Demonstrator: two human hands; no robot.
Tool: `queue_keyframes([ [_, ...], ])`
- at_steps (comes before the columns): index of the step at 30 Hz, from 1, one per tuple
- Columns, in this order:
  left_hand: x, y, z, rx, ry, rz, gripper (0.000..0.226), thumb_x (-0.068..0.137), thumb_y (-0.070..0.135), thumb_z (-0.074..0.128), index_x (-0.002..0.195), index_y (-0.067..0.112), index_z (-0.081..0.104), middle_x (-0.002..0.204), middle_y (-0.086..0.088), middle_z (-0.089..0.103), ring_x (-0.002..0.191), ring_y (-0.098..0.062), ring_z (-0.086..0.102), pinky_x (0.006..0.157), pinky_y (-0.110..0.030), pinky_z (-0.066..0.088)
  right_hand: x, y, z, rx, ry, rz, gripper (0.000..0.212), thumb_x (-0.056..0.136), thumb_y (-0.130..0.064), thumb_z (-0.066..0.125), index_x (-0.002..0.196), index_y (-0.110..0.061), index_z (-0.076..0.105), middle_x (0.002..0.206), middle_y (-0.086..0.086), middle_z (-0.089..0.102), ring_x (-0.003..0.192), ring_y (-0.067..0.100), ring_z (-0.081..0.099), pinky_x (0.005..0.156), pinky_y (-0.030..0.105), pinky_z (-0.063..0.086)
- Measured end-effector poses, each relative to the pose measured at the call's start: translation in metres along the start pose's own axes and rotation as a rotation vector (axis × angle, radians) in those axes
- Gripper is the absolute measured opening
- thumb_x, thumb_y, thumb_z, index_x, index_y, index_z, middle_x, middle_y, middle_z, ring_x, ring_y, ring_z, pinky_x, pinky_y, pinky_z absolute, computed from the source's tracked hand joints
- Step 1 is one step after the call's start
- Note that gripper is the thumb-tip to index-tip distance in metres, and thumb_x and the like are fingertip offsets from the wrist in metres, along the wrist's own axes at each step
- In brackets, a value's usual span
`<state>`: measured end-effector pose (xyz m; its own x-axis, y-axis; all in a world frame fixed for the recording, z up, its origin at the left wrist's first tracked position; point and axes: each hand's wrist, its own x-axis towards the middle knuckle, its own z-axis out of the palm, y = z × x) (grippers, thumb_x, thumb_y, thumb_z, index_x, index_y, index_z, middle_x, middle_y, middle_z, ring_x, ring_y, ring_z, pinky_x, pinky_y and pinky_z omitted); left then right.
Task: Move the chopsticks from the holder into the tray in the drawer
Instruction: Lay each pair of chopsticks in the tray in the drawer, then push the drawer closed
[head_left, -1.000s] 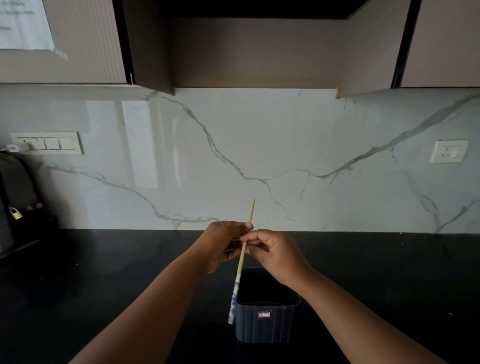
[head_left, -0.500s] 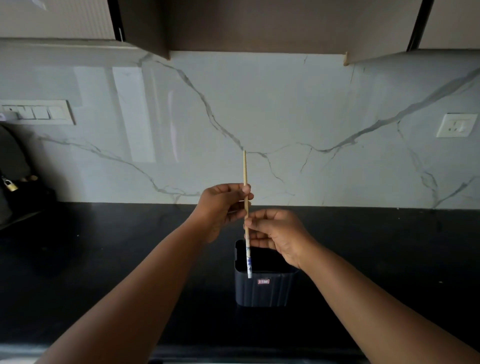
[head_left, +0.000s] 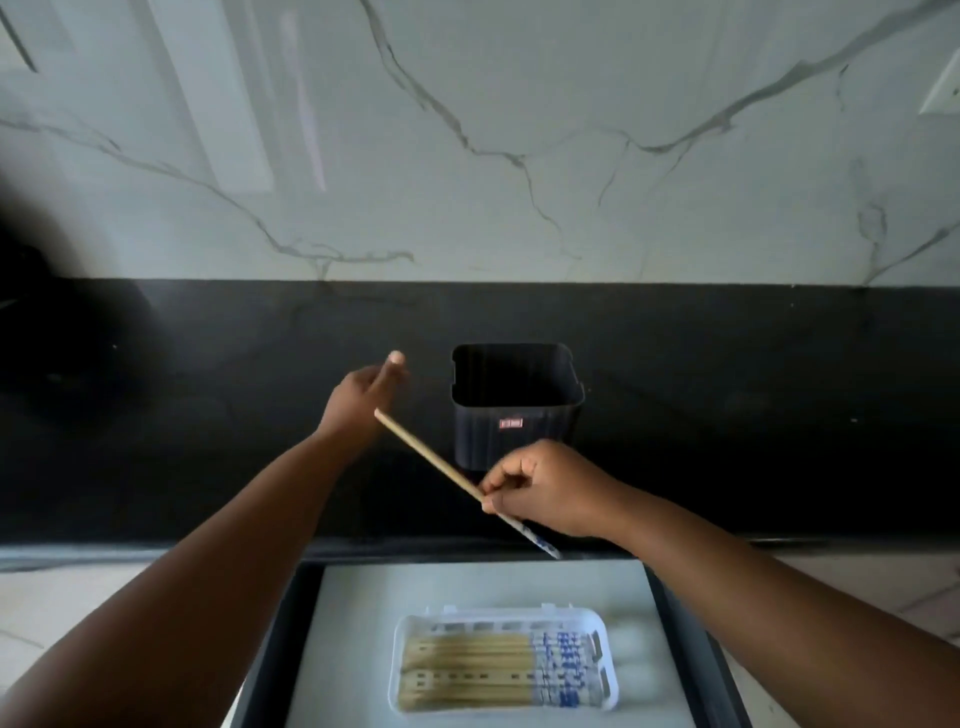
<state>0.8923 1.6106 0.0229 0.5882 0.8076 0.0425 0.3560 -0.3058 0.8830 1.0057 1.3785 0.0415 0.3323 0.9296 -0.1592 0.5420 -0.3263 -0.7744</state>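
Glossy white veined marble backsplash (head_left: 519, 104); black stone surface (head_left: 208, 389), smooth; dark ribbed matt plastic holder (head_left: 514, 436); pale wood chopstick (head_left: 431, 457); slotted white plastic tray (head_left: 415, 631).

holder (head_left: 517, 434) navy | tray (head_left: 410, 631) white | chopsticks (head_left: 493, 670) tan w/ blue-white ends | counter (head_left: 208, 389) blk

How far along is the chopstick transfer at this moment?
Done: many chopsticks already lie in the white tray in the open drawer. In hand: the right hand pinches one chopstick; the left hand is free. Left: laying it in. The holder looks empty.
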Motion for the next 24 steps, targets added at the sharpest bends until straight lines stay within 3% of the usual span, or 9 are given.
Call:
queue_keyframes([
  [1, -0.002, -0.015, 0.005, 0.228, -0.036, 0.026, 0.043, 0.096, 0.058, 0.044, 0.076, 0.026, 0.065, 0.083, -0.005, 0.068, 0.1, -0.033, 0.065, 0.072, -0.034, 0.045, -0.004, 0.01, 0.01, -0.038, -0.044, 0.025, 0.009, 0.08, -0.026, 0.076, 0.087, -0.023, 0.077, 0.08, -0.003, 0.075, 0.067, 0.002, 0.066, 0.069, 0.022, 0.054],
  [3, -0.008, -0.042, 0.016, 0.586, -0.123, 0.092, 0.044, 0.096, 0.059, 0.042, 0.112, 0.026, 0.066, 0.128, -0.011, 0.062, 0.132, -0.033, 0.046, 0.102, -0.042, 0.039, -0.014, 0.029, 0.03, -0.108, -0.136, 0.067, 0.012, 0.082, -0.027, 0.073, 0.093, -0.023, 0.076, 0.085, -0.003, 0.075, 0.069, 0.004, 0.065, 0.067, 0.021, 0.052],
  [4, -0.012, -0.053, 0.022, 0.71, -0.169, 0.115, 0.055, 0.095, 0.061, 0.039, 0.134, 0.024, 0.054, 0.15, -0.009, 0.045, 0.144, -0.03, 0.028, 0.115, -0.046, 0.023, -0.018, 0.038, 0.04, -0.155, -0.179, 0.072, 0.015, 0.084, -0.026, 0.071, 0.097, -0.022, 0.076, 0.09, -0.002, 0.075, 0.074, 0.004, 0.065, 0.07, 0.021, 0.051],
  [6, -0.023, -0.071, 0.033, 0.845, -0.236, 0.121, 0.074, 0.093, 0.068, 0.029, 0.152, 0.023, 0.027, 0.164, -0.005, 0.015, 0.151, -0.027, 0.002, 0.119, -0.048, 0.002, -0.029, 0.057, 0.059, -0.25, -0.255, 0.076, 0.019, 0.088, -0.025, 0.063, 0.101, -0.019, 0.075, 0.1, -0.003, 0.074, 0.087, 0.006, 0.065, 0.078, 0.022, 0.049],
  [8, -0.032, -0.083, 0.04, 0.904, -0.236, 0.116, 0.081, 0.09, 0.072, 0.017, 0.156, 0.024, 0.011, 0.165, -0.003, 0.001, 0.151, -0.024, -0.008, 0.119, -0.048, -0.005, -0.039, 0.075, 0.076, -0.333, -0.304, 0.091, 0.022, 0.089, -0.022, 0.055, 0.1, -0.016, 0.073, 0.104, -0.001, 0.073, 0.094, 0.013, 0.064, 0.082, 0.028, 0.051],
  [11, -0.035, -0.089, 0.041, 0.914, -0.213, 0.13, 0.083, 0.088, 0.074, 0.01, 0.156, 0.026, 0.007, 0.165, -0.001, -0.001, 0.151, -0.022, -0.008, 0.119, -0.047, -0.005, -0.044, 0.104, 0.104, -0.457, -0.333, 0.171, 0.019, 0.087, -0.014, 0.048, 0.088, -0.009, 0.067, 0.091, 0.004, 0.069, 0.087, 0.023, 0.063, 0.077, 0.034, 0.053],
  [16, -0.034, -0.09, 0.04, 0.923, -0.213, 0.127, 0.084, 0.087, 0.075, 0.009, 0.156, 0.028, 0.006, 0.165, 0.001, -0.003, 0.151, -0.02, -0.009, 0.119, -0.045, -0.006, -0.043, 0.127, 0.137, -0.604, -0.354, 0.211, 0.019, 0.093, -0.013, 0.046, 0.098, -0.014, 0.065, 0.065, -0.007, 0.034, 0.076, 0.021, 0.047, 0.07, 0.03, 0.041],
  [20, -0.035, -0.088, 0.04, 0.915, -0.215, 0.136, 0.084, 0.087, 0.075, 0.009, 0.156, 0.027, 0.006, 0.165, 0.0, -0.002, 0.151, -0.021, -0.009, 0.119, -0.046, -0.005, -0.045, 0.127, 0.153, -0.687, -0.37, 0.2, 0.02, 0.083, 0.006, 0.049, 0.087, -0.008, 0.062, 0.084, 0.01, 0.057, 0.085, 0.032, 0.064, 0.066, 0.033, 0.046],
  [24, -0.036, -0.087, 0.039, 0.89, -0.218, 0.14, 0.083, 0.089, 0.074, 0.012, 0.156, 0.026, 0.008, 0.165, -0.001, -0.001, 0.151, -0.021, -0.008, 0.12, -0.046, -0.005, -0.048, 0.122, 0.155, -0.63, -0.307, 0.226, 0.019, 0.091, -0.01, 0.05, 0.073, -0.016, 0.049, 0.09, 0.007, 0.057, 0.089, 0.031, 0.065, 0.068, 0.032, 0.047],
])
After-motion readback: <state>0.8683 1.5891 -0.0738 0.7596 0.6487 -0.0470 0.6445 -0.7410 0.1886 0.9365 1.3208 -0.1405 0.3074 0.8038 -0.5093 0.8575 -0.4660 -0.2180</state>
